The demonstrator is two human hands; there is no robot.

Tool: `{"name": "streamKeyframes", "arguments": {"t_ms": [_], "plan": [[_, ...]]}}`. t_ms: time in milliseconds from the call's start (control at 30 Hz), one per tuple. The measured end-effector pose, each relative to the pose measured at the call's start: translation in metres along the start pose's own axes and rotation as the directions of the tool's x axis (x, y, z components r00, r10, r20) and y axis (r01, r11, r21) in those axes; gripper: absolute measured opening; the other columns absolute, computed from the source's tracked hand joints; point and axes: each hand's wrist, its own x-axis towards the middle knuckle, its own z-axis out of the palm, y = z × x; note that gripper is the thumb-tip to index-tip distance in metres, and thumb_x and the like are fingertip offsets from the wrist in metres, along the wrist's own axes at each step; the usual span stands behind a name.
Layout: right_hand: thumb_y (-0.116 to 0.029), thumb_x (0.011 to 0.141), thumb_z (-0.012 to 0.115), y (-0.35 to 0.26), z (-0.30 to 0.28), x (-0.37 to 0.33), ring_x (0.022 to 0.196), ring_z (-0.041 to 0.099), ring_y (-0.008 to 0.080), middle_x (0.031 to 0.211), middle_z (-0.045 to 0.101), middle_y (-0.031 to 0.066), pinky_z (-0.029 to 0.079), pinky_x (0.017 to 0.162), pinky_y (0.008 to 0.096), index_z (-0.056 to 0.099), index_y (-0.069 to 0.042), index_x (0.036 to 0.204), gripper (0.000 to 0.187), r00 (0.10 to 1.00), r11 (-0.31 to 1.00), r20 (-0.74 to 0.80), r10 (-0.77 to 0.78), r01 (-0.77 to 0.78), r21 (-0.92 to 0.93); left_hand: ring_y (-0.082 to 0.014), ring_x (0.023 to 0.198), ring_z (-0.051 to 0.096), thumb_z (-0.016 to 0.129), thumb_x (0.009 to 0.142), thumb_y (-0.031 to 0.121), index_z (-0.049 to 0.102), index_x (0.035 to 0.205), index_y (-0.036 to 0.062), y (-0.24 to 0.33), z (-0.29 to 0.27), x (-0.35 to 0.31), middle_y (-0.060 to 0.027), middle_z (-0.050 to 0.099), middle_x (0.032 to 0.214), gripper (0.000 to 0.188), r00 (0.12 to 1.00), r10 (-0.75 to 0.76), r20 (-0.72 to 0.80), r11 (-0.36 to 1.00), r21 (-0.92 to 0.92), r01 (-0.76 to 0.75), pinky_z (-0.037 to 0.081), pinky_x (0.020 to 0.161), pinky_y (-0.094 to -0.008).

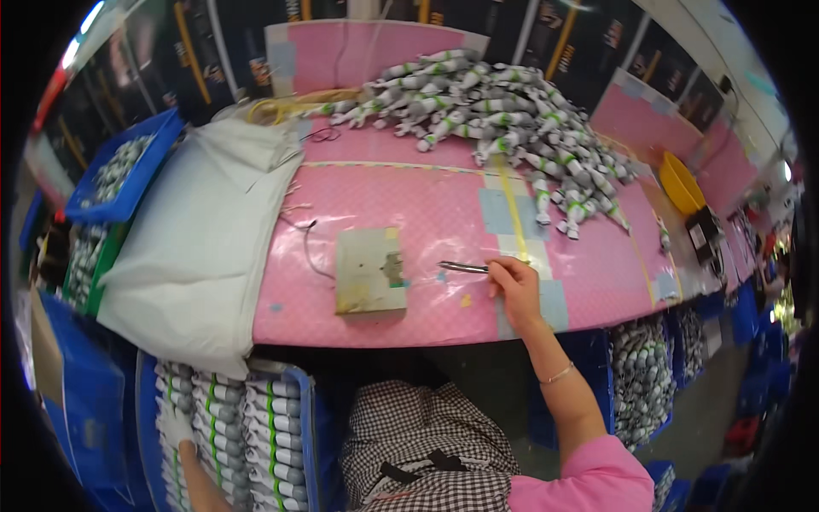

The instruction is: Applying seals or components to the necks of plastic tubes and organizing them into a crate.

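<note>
Right grip: the bare right hand (pixel 515 290) is clamped on a slim metal tool (pixel 463 267), thumb and fingers together near its right end.
Slim metal tool: held above the tabletop (pixel 367 188), its narrow tip pointing left from the right grip.
Left grip: the left hand (pixel 177 427) reaches down among white, grey and green parts (pixel 275 427); it looks whitish and blurred, so whether its fingers are apart or closed on a part cannot be told.
Blue bin: the parts around the left grip lie in upright rows inside this bin (pixel 310 410), below the tabletop's front edge.
Metal block: a squarish, pale, stained block (pixel 358 273) rests on the tabletop left of the right grip, just beyond the tool's tip, with a small fitting (pixel 392 267) on its right side.
Dark cable: it curves (pixel 309 247) at the block's left, farther from the right grip.
Heap: many similar loose parts (pixel 512 102) are piled on the tabletop, beyond the right grip and spreading to its right.
Pale sheet: it drapes (pixel 200 205) over the tabletop's left end, beyond the left grip.
Yellow basket: well to the right of the right grip, it tilts (pixel 680 183) near the tabletop's far edge.
Bracelet: a thin band (pixel 557 373) circles the forearm behind the right grip.
</note>
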Motion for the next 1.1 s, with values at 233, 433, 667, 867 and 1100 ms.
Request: {"name": "streamKeyframes", "arguments": {"t_ms": [233, 433, 667, 867, 1100], "plan": [[-0.018, 0.083, 0.067, -0.014, -0.105, 0.126, 0.069, 0.065, 0.0188, 0.082, 0.066, 0.0103, 0.050, 0.062, 0.0308, 0.060, -0.001, 0.113, 0.035, 0.896, 0.674, -0.082, -0.435, 0.264, -0.690, -0.0190, 0.106, 0.056, 0.049, 0.093, 0.015, 0.054, 0.123, -0.0013, -0.017, -0.012, 0.018, -0.0109, 0.060, 0.119, 0.035, 0.998, 0.036, 0.045, 0.853, -0.523, -0.008, 0.042, 0.093, -0.0285], [-0.028, 0.080, 0.062, -0.016, -0.068, 0.131, 0.093, 0.061, 0.0428, 0.097, 0.065, 0.0245, 0.049, 0.077, 0.0518, 0.044, -0.005, 0.124, 0.053, 0.990, 0.327, -0.082, -0.112, -0.041, -0.944, -0.0209, 0.110, 0.055, 0.052, 0.095, 0.014, 0.052, 0.123, -0.0057, 0.141, -0.102, -0.024, -0.0138, 0.058, 0.122, 0.035, 0.979, 0.111, -0.170, 0.578, -0.791, -0.203, 0.041, 0.097, -0.0302], [-0.005, 0.086, 0.058, -0.041, -0.020, 0.035, 0.051, 0.045, 0.0069, 0.069, 0.053, 0.0042, 0.034, 0.045, 0.0213, 0.040, -0.003, 0.114, 0.033, 0.988, 0.996, -0.138, -0.072, 0.078, 0.041, -0.0163, 0.102, 0.059, 0.049, 0.097, 0.009, 0.057, 0.119, -0.0038, 0.357, -0.231, -0.155, -0.0099, 0.062, 0.114, 0.027, 0.887, 0.247, -0.391, 0.194, -0.877, -0.440, 0.044, 0.093, -0.0279], [-0.001, 0.086, 0.058, -0.047, 0.043, -0.066, 0.061, 0.050, 0.0088, 0.083, 0.056, 0.0066, 0.041, 0.054, 0.0227, 0.040, -0.003, 0.112, 0.031, 0.951, 0.970, 0.192, -0.243, 0.232, 0.078, -0.0196, 0.106, 0.057, 0.055, 0.095, 0.023, 0.044, 0.131, -0.0032, 0.496, -0.248, -0.247, -0.0120, 0.058, 0.120, 0.046, 0.581, 0.809, -0.088, -0.155, -0.986, 0.066, 0.043, 0.093, -0.0299], [-0.014, 0.085, 0.063, -0.049, 0.000, 0.012, 0.073, 0.062, 0.0169, 0.087, 0.066, 0.0092, 0.049, 0.066, 0.0293, 0.067, -0.001, 0.094, 0.016, 0.964, 0.819, 0.237, -0.122, 0.233, -0.524, -0.0088, 0.055, 0.051, 0.053, 0.096, 0.032, 0.049, 0.108, 0.0031, 0.444, -0.227, -0.239, -0.0034, 0.056, 0.079, 0.032, 0.569, 0.769, 0.289, 0.047, -0.915, 0.401, 0.041, 0.049, -0.0214]]}}
